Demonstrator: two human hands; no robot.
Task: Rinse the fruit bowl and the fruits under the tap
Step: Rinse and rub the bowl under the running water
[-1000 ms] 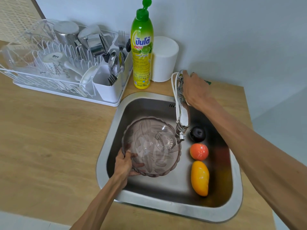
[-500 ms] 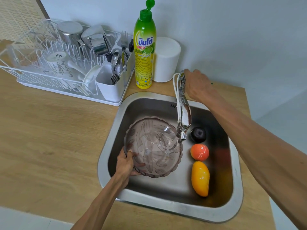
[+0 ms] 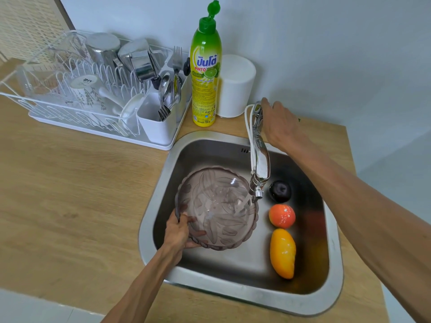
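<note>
Low in the middle of the frame, the left hand [image 3: 178, 231] holds the fruit bowl [image 3: 217, 207] inside the steel sink [image 3: 335, 271], its grip clamped on the bowl's lower left rim with the thumb over the edge and the fingers showing through the translucent wall. That bowl is a pale purple, scalloped dish with a leaf pattern, tilted a little toward the hand. Water falls from the spout of the tap [image 3: 260, 159] into the bowl's right side, just below the nozzle.

Right of the bowl, three fruits lie in a column on the sink floor: a dark plum [image 3: 279, 191] nearest the nozzle, an orange-red fruit [image 3: 281, 216] below it, and a yellow mango [image 3: 282, 252] lowest, close together but apart from the bowl.

Upper right of centre, the right hand [image 3: 278, 123] rests on the back end of the tap; its fingers lie over the metal, and whether its grip wraps a lever there I cannot tell, since the hand hides that part.

Across the upper left, a white dish rack [image 3: 77, 113] stands on the wooden tabletop [image 3: 70, 194], holding steel cups and cutlery. A green and yellow detergent bottle [image 3: 205, 73] with its cap flipped up stands behind the sink, touching or just beside a white cylinder [image 3: 238, 86].
</note>
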